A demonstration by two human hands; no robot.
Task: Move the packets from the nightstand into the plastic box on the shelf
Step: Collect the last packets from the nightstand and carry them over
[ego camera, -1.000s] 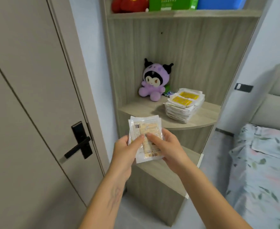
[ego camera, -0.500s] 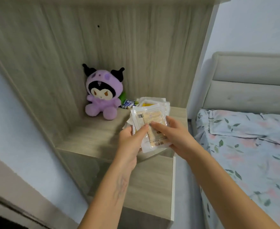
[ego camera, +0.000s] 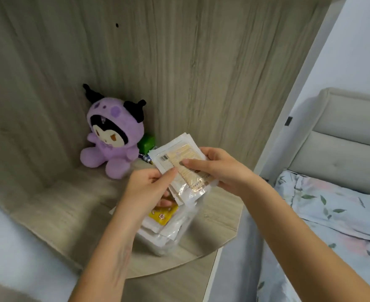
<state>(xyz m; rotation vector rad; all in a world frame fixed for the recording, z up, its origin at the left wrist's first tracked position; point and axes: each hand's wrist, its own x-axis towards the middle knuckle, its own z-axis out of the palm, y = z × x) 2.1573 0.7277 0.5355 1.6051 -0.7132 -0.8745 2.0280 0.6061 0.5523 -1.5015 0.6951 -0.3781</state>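
Both hands hold a small stack of packets [ego camera: 180, 168] above the shelf [ego camera: 75, 212]. The left hand [ego camera: 146, 192] pinches the stack's lower left edge, thumb on top and fingers curled beneath. The right hand [ego camera: 218, 168] clamps the right side, its thumb lying flat across the top packet's printed face and the fingers wrapped behind. The stack tilts, its barcode corner toward 11 o'clock.

Directly under the hands, toward 6 o'clock from the held stack, sits the clear plastic box [ego camera: 168, 243] on the shelf, already holding more packets; one with a yellow label [ego camera: 162, 215] shows on top. The held stack is above the box and not resting on it.

The shelf is a rounded board of pale grey wood grain set into a corner unit, with upright panels [ego camera: 179, 62] of the same wood behind it. At 10 o'clock from the hands a purple plush [ego camera: 112, 138] sits against the back panel; a green thing [ego camera: 147, 143] peeks out just beside it. Below the shelf, at 6 o'clock, a lower wooden surface [ego camera: 175, 286] shows. At 3 o'clock lies a bed [ego camera: 332, 214] with floral bedding and a padded grey headboard [ego camera: 343, 144] against a pale wall [ego camera: 358, 46].
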